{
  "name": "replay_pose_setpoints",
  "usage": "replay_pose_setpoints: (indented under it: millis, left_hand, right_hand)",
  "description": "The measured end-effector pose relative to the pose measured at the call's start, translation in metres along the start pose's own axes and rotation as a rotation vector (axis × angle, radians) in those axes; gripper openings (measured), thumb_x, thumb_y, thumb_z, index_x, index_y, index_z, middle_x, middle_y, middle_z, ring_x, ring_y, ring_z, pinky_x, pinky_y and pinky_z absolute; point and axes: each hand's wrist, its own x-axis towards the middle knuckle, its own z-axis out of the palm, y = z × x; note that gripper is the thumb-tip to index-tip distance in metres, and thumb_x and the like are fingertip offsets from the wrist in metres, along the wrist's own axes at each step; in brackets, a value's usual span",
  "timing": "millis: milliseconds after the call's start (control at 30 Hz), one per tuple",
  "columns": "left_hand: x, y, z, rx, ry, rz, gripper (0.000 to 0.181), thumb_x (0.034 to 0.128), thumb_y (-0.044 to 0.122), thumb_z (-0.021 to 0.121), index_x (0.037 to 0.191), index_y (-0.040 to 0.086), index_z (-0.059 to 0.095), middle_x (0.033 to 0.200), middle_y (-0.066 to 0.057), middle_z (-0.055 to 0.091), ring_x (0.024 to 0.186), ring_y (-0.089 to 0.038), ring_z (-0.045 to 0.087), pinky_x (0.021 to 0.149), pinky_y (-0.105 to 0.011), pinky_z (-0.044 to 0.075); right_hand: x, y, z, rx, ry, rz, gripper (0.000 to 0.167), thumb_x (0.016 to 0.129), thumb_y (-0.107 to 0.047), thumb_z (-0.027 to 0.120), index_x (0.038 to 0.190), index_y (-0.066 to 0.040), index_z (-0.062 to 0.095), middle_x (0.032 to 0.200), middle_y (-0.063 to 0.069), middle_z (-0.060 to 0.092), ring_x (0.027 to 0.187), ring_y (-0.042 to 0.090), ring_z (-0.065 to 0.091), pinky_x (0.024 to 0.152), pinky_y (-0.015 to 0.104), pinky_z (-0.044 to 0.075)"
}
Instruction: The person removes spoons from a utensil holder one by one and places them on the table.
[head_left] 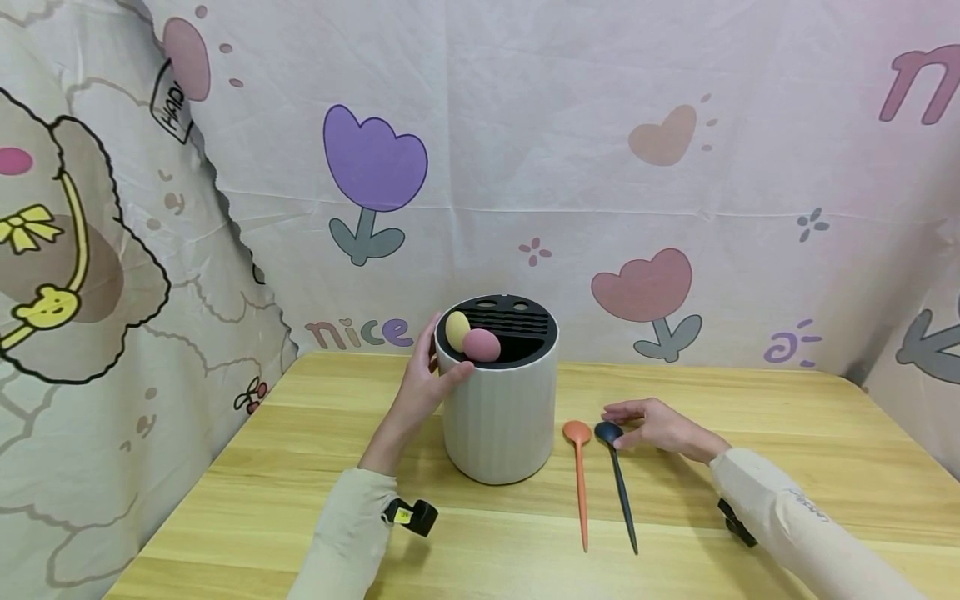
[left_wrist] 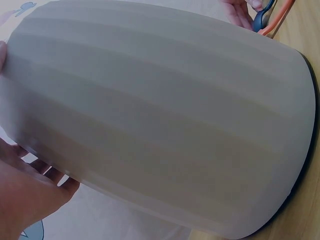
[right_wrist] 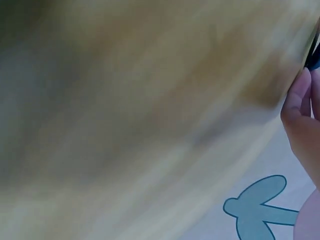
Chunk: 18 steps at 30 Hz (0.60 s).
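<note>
A ribbed light-grey container (head_left: 498, 425) with a black slotted top stands upright on the table. My left hand (head_left: 423, 387) grips its left side near the rim, thumb in front, fingers behind; in the left wrist view the container (left_wrist: 160, 120) hides part of the hand (left_wrist: 32, 192). A yellow egg-shaped object (head_left: 457, 331) and a pink one (head_left: 482, 345) sit at the top's left front. My right hand (head_left: 663, 427) is at the bowl of a dark spoon (head_left: 622, 483), thumb beside it, fingers spread. Fingertips of that hand (right_wrist: 305, 110) meet the spoon (right_wrist: 314, 59) at the right wrist view's edge.
An orange spoon (head_left: 581, 487) lies between the container and the dark spoon, handle toward the front. The wooden table (head_left: 262, 475) ends at a patterned cloth (head_left: 495, 167) behind, and more cloth (head_left: 97, 467) hangs at the left.
</note>
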Motion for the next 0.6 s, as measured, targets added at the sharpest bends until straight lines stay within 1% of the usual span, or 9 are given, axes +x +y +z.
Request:
replay_pose_setpoints:
  millis: [133, 200, 367, 433, 600]
  left_hand:
    - [-0.001, 0.0, 0.0, 0.001, 0.001, -0.003, 0.122, 0.0656, 0.078, 0.067, 0.155, 0.013, 0.016, 0.159, -0.009, 0.017, 0.143, -0.031, 0.017, 0.113, -0.056, 0.017]
    - [-0.001, 0.0, -0.001, 0.002, 0.001, -0.003, 0.122, 0.0657, 0.077, 0.067, 0.155, 0.012, 0.016, 0.159, -0.009, 0.017, 0.143, -0.031, 0.018, 0.113, -0.056, 0.017]
    - [0.0, -0.001, -0.002, 0.006, 0.005, -0.006, 0.122, 0.0653, 0.078, 0.067, 0.155, 0.012, 0.016, 0.158, -0.008, 0.018, 0.143, -0.031, 0.019, 0.113, -0.056, 0.017]
    - [0.0, -0.001, -0.002, 0.006, 0.006, -0.008, 0.122, 0.0653, 0.078, 0.067, 0.155, 0.012, 0.017, 0.158, -0.008, 0.019, 0.143, -0.031, 0.019, 0.112, -0.056, 0.017]
    - [0.001, -0.002, -0.001, 0.009, -0.001, -0.004, 0.123, 0.0648, 0.079, 0.067, 0.155, 0.011, 0.016, 0.158, -0.009, 0.019, 0.142, -0.032, 0.02, 0.113, -0.056, 0.018]
  right_hand:
    - [0.001, 0.001, -0.003, -0.01, -0.049, -0.018, 0.066, 0.085, -0.012, 0.074, 0.138, 0.011, 0.043, 0.131, 0.023, 0.055, 0.118, 0.036, 0.053, 0.099, 0.051, 0.042]
    - [0.002, 0.0, -0.003, -0.02, -0.059, -0.027, 0.065, 0.086, -0.014, 0.073, 0.138, 0.011, 0.043, 0.131, 0.022, 0.056, 0.118, 0.037, 0.052, 0.099, 0.052, 0.041]
    - [0.001, -0.002, 0.0, -0.038, -0.023, -0.051, 0.053, 0.093, -0.013, 0.065, 0.135, 0.012, 0.046, 0.128, 0.023, 0.057, 0.117, 0.036, 0.054, 0.099, 0.053, 0.041]
    - [0.001, -0.003, 0.001, -0.035, -0.016, -0.052, 0.05, 0.094, -0.013, 0.063, 0.134, 0.013, 0.047, 0.128, 0.023, 0.057, 0.117, 0.036, 0.054, 0.098, 0.052, 0.042]
    - [0.0, -0.011, -0.006, -0.042, -0.037, -0.026, 0.05, 0.096, -0.016, 0.061, 0.133, 0.014, 0.047, 0.129, 0.026, 0.056, 0.116, 0.036, 0.055, 0.093, 0.045, 0.049]
